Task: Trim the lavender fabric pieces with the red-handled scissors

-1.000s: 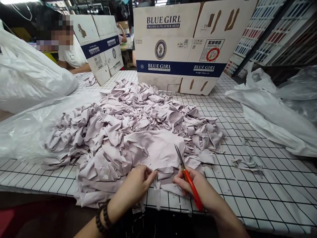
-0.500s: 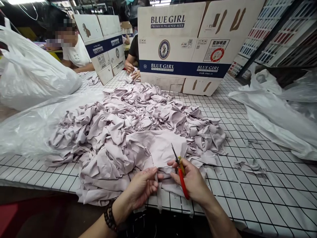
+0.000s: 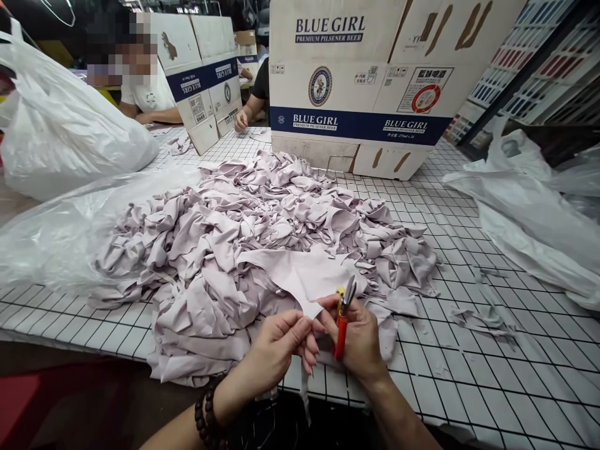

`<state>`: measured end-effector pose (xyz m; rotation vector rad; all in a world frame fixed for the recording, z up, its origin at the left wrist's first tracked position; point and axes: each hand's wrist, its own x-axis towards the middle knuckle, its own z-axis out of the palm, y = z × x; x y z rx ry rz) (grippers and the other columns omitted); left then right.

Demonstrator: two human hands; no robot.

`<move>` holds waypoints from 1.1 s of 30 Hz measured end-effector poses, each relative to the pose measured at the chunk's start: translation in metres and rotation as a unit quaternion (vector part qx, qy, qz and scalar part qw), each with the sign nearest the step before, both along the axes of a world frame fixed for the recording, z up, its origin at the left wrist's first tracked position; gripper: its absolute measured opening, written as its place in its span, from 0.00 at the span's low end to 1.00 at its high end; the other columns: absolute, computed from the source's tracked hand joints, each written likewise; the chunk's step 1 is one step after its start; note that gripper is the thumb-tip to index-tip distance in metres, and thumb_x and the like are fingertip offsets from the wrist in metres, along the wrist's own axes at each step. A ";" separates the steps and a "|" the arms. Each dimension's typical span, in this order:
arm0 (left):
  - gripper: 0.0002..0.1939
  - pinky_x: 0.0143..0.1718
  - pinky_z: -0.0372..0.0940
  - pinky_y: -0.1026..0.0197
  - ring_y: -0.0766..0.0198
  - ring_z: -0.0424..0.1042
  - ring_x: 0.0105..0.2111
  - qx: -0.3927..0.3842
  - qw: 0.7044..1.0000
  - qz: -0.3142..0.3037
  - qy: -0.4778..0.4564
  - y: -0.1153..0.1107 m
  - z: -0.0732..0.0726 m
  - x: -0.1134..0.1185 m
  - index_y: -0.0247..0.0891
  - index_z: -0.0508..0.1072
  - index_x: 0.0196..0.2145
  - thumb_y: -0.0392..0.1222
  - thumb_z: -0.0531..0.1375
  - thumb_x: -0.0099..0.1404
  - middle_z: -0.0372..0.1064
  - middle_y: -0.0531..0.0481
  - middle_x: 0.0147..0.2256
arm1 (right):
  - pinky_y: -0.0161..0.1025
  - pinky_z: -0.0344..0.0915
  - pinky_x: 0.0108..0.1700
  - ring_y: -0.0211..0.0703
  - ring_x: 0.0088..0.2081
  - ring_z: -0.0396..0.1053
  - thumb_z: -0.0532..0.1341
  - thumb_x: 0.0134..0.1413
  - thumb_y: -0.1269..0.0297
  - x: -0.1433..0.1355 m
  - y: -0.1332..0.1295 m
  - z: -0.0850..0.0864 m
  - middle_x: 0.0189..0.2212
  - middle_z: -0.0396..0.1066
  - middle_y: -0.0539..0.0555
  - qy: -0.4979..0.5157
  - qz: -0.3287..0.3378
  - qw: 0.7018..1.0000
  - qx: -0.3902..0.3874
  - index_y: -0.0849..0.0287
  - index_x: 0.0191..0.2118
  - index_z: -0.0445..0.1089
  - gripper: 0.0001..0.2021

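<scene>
A large heap of pale mauve fabric pieces [image 3: 210, 244] covers the table in front of me. At its near edge, one flat fabric piece [image 3: 300, 272] narrows toward my hands. My left hand [image 3: 284, 340] pinches the tip of this piece between thumb and fingers, and a thin strip dangles below it. My right hand [image 3: 359, 337] is wrapped around small scissors with red handles [image 3: 341, 334], their blades pointing up and away from me. Its fingertips reach the same corner of fabric, close beside my left fingers.
Upright cardboard boxes [image 3: 360, 87] stand behind the heap. White plastic bags lie at left [image 3: 70, 125] and right [image 3: 529, 206]. Fabric scraps [image 3: 487, 319] rest on the grid-patterned tablecloth [image 3: 450, 400]. Two people sit across the table, one partly hidden by a box.
The scissors have turned more upright in my right hand. Both hands have come closer together, and the fabric's tip is now drawn up between them. A co-worker's hand across the table has lowered.
</scene>
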<state>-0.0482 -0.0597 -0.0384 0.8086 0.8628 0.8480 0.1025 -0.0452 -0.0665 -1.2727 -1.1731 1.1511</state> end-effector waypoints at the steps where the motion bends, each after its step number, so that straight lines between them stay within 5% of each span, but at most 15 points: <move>1: 0.21 0.20 0.65 0.65 0.68 0.66 0.19 0.045 0.998 0.009 0.038 0.001 -0.001 -0.001 0.33 0.77 0.34 0.57 0.61 0.61 0.66 0.51 0.22 | 0.32 0.65 0.24 0.36 0.21 0.66 0.67 0.48 0.62 0.003 0.000 -0.001 0.21 0.70 0.48 -0.011 0.002 1.000 0.008 0.58 0.33 0.71 0.08; 5: 0.17 0.37 0.67 0.59 0.60 0.70 0.35 0.281 0.926 0.116 0.225 0.009 -0.004 -0.003 0.36 0.79 0.27 0.49 0.58 0.66 0.67 0.45 0.31 | 0.36 0.70 0.31 0.40 0.26 0.70 0.69 0.47 0.63 0.010 0.001 -0.006 0.25 0.73 0.50 -0.013 0.029 0.999 0.007 0.58 0.34 0.72 0.08; 7: 0.16 0.47 0.64 0.56 0.53 0.67 0.47 0.338 0.897 0.130 0.253 0.012 -0.004 -0.002 0.37 0.79 0.26 0.46 0.57 0.67 0.69 0.42 0.34 | 0.36 0.70 0.31 0.39 0.25 0.69 0.69 0.46 0.62 0.008 0.001 -0.005 0.23 0.71 0.49 0.008 0.034 0.999 -0.005 0.58 0.33 0.72 0.09; 10: 0.16 0.35 0.68 0.61 0.59 0.72 0.36 0.305 0.935 0.086 0.163 0.016 -0.007 0.003 0.37 0.77 0.28 0.46 0.56 0.68 0.71 0.44 0.33 | 0.33 0.66 0.26 0.36 0.22 0.65 0.71 0.43 0.60 0.004 0.003 0.000 0.22 0.69 0.47 0.027 0.046 0.998 -0.021 0.58 0.30 0.70 0.12; 12: 0.16 0.20 0.62 0.66 0.69 0.68 0.19 0.251 0.963 0.058 0.076 0.017 -0.011 0.006 0.36 0.75 0.30 0.48 0.55 0.68 0.71 0.47 0.32 | 0.32 0.64 0.24 0.35 0.22 0.63 0.70 0.44 0.58 0.007 0.004 0.007 0.21 0.67 0.46 0.017 0.075 0.996 -0.036 0.59 0.30 0.70 0.12; 14: 0.16 0.17 0.59 0.67 0.73 0.64 0.14 0.227 0.972 0.048 0.038 0.018 -0.014 0.008 0.35 0.74 0.31 0.49 0.55 0.68 0.69 0.51 0.28 | 0.33 0.64 0.27 0.37 0.24 0.65 0.67 0.49 0.57 0.016 0.004 0.018 0.23 0.68 0.48 -0.034 0.112 0.992 -0.046 0.59 0.32 0.70 0.11; 21: 0.16 0.29 0.64 0.65 0.69 0.68 0.21 0.306 0.941 0.011 0.147 0.017 -0.004 0.007 0.34 0.73 0.34 0.45 0.50 0.72 0.64 0.52 0.25 | 0.37 0.64 0.31 0.42 0.29 0.66 0.66 0.47 0.55 0.055 -0.014 0.059 0.28 0.68 0.49 -0.401 0.128 0.907 0.004 0.55 0.30 0.63 0.13; 27: 0.16 0.34 0.61 0.64 0.65 0.66 0.30 0.378 0.904 -0.023 0.199 0.018 0.005 0.006 0.36 0.67 0.29 0.38 0.47 0.73 0.64 0.49 0.28 | 0.39 0.64 0.33 0.45 0.32 0.68 0.65 0.49 0.52 0.053 -0.020 0.067 0.32 0.70 0.51 -0.472 0.122 0.873 0.014 0.55 0.32 0.66 0.13; 33: 0.12 0.33 0.60 0.66 0.67 0.65 0.28 0.410 0.887 -0.027 0.210 0.018 0.003 0.004 0.37 0.67 0.32 0.35 0.48 0.72 0.63 0.51 0.27 | 0.39 0.64 0.33 0.45 0.33 0.68 0.63 0.50 0.50 0.048 -0.018 0.069 0.32 0.70 0.51 -0.486 0.134 0.863 0.007 0.54 0.32 0.67 0.13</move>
